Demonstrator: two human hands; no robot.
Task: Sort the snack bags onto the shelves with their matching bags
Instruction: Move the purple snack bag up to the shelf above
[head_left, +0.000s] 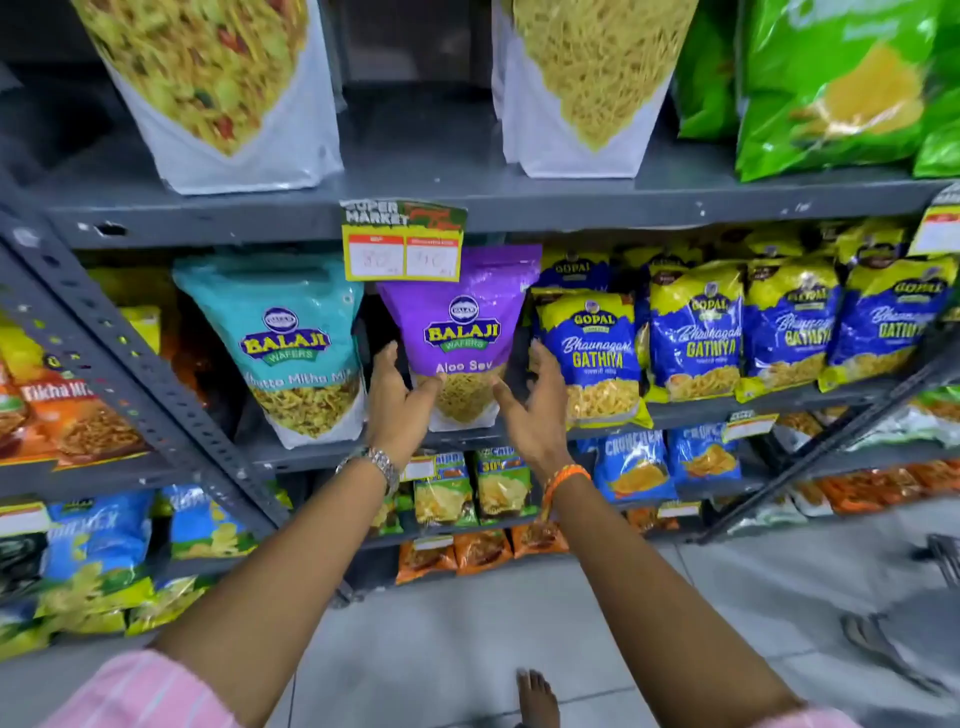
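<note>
A purple Balaji Aloo Sev bag (460, 332) is standing upright on the grey middle shelf (727, 408), between a teal Balaji Khatta Mitha Mix bag (291, 343) on its left and a row of blue-and-yellow Gopal Bhavnagari Gathiya bags (592, 353) on its right. The person's left hand (397, 402) is resting against the purple bag's lower left edge, thumb touching the front panel, fingers spread and running up along the side. The right hand (535, 405) is sitting just beside the bag's lower right edge, fingers splayed wide and not closing on anything; whether it is touching the bag cannot be told. A metal wristwatch (376, 465) is showing on the left wrist and an orange thread band (563, 480) on the right. A yellow price tag (402, 241) is hanging from the shelf above, overlapping the purple bag's top. Large white namkeen bags (223, 88) and green bags (831, 78) are occupying the upper shelf.
</note>
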